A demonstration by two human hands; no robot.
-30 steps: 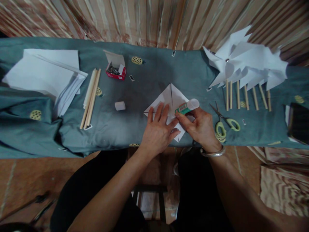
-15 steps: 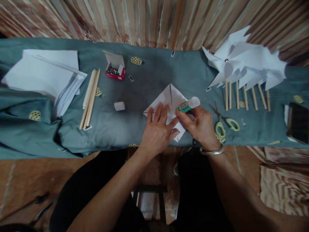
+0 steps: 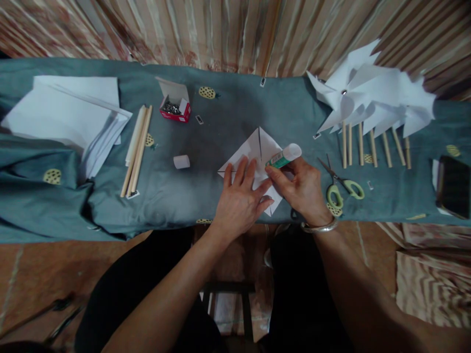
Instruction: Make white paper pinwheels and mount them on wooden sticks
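Note:
A white square of paper (image 3: 246, 149) lies cornerwise on the cloth, slit from its corners toward the middle. My left hand (image 3: 241, 196) rests flat on it with the fingers spread. In my right hand (image 3: 302, 189) is a green and white glue stick (image 3: 283, 157), held slantwise over the paper's right half; its lower end is hidden by my fingers. Left of the paper lies a white cap (image 3: 181, 162) on its side. Scissors with green handles (image 3: 340, 185) lie half open just right of my right hand.
Several white paper pinwheels (image 3: 379, 93) on sticks lie at the back right. A red box (image 3: 175, 109) of metal pins stands behind the cap. Wooden sticks (image 3: 137, 152) and paper sheets (image 3: 73, 110) lie to the left. A dark phone (image 3: 453, 186) is at the far right.
My right hand has shifted slightly left with the glue stick. My left hand stays in place on the paper.

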